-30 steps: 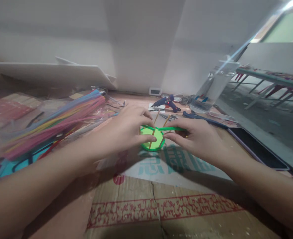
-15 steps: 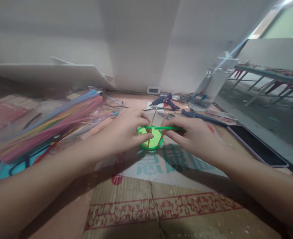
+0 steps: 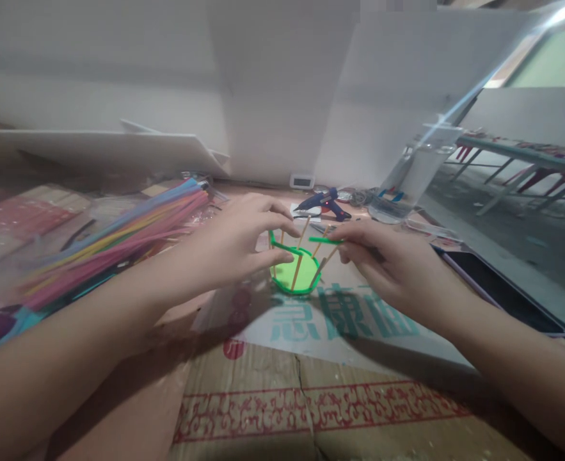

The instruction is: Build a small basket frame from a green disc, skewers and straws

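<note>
A small round green base (image 3: 302, 272) stands on the sheet with several thin wooden sticks (image 3: 297, 274) rising from its edge. Bright green pipe cleaner (image 3: 282, 245) runs around the rim and is bent about the sticks on the left. At that left side, my left hand (image 3: 244, 240) has thumb and fingers apart around the sticks; it grips nothing that I can see. My right hand (image 3: 388, 266) pinches a green pipe cleaner (image 3: 323, 241) between thumb and fingertips, beside the right-hand sticks.
Behind the base lies a blue glue gun (image 3: 323, 203), near a small white display (image 3: 302, 181). Bundled coloured pipe cleaners (image 3: 133, 237) spread at the left. A clear container (image 3: 409, 182) stands at the back right, and a phone (image 3: 503, 291) lies at the right edge.
My right hand has drawn slightly right and away from the sticks with the pipe cleaner. My left thumb and fingers have spread a little. The view has shifted slightly.
</note>
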`<action>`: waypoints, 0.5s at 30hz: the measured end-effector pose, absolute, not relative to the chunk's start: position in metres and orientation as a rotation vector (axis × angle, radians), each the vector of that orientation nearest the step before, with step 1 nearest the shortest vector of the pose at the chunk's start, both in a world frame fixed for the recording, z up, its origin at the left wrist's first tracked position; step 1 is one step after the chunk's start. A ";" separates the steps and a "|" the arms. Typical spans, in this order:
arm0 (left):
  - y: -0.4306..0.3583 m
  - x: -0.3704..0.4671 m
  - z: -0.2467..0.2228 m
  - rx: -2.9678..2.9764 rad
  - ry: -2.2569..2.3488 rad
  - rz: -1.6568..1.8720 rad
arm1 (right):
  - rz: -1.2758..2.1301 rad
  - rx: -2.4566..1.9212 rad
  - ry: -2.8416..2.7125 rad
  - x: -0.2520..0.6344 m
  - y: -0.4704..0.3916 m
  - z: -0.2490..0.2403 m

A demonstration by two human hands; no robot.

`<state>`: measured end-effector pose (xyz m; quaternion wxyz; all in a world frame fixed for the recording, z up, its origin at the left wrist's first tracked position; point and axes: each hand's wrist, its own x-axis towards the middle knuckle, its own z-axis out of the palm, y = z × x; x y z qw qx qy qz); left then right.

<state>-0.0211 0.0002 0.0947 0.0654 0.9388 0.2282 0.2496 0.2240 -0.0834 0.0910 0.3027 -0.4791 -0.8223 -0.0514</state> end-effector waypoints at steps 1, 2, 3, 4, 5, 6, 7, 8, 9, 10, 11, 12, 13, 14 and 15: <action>0.001 -0.021 0.094 2.832 0.692 0.741 | -0.132 -1.275 -2.186 0.222 -0.083 0.090; 0.001 -0.021 0.093 2.830 0.693 0.731 | -0.126 -1.278 -2.197 0.221 -0.083 0.090; 0.001 -0.020 0.092 2.830 0.691 0.726 | -0.122 -1.282 -2.209 0.219 -0.083 0.089; 0.001 -0.020 0.092 2.829 0.686 0.725 | -0.125 -1.281 -2.223 0.218 -0.083 0.087; 0.001 -0.019 0.091 2.828 0.680 0.729 | -0.138 -1.271 -2.233 0.217 -0.082 0.086; 0.000 -0.019 0.091 2.827 0.674 0.735 | -0.153 -1.262 -2.242 0.216 -0.082 0.084; 0.000 -0.018 0.090 2.826 0.667 0.741 | -0.165 -1.255 -2.250 0.216 -0.081 0.083; -0.001 -0.018 0.090 2.825 0.657 0.746 | -0.168 -1.241 -2.257 0.216 -0.080 0.081; -0.002 -0.018 0.090 2.825 0.647 0.753 | -0.161 -1.223 -2.260 0.216 -0.079 0.080; -0.003 -0.017 0.090 2.825 0.638 0.762 | -0.147 -1.211 -2.260 0.217 -0.078 0.078; -0.004 -0.016 0.090 2.828 0.628 0.773 | -0.127 -1.205 -2.260 0.218 -0.077 0.077; -0.004 -0.016 0.090 2.831 0.619 0.784 | -0.109 -1.195 -2.258 0.219 -0.077 0.076; -0.005 -0.015 0.089 2.835 0.609 0.796 | -0.093 -1.187 -2.254 0.219 -0.076 0.075; -0.005 -0.014 0.089 2.838 0.596 0.814 | -0.073 -1.185 -2.254 0.220 -0.076 0.075; -0.005 -0.013 0.088 2.839 0.586 0.829 | -0.051 -1.189 -2.256 0.220 -0.075 0.074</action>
